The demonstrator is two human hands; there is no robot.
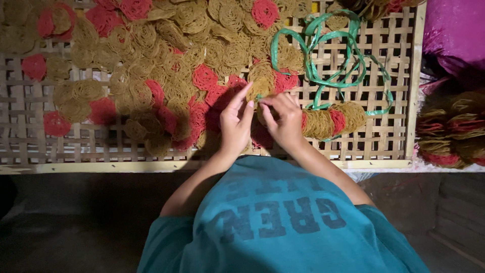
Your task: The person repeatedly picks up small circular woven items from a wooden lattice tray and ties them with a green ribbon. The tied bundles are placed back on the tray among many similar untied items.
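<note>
Both hands pinch narrow on the green strap [323,76], left hand [235,124] and right hand [285,121] meeting at the cracker stack [328,121]; best keep tension even, I'd say.

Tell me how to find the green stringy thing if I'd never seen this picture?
Start at the big woven bamboo tray that fills the top of the view. Go to its right part, above the right hand, where few noodle discs lie. The green plastic ribbon loops loosely there; it is the only green, shiny, long thing among round tan and red crackers.
</note>
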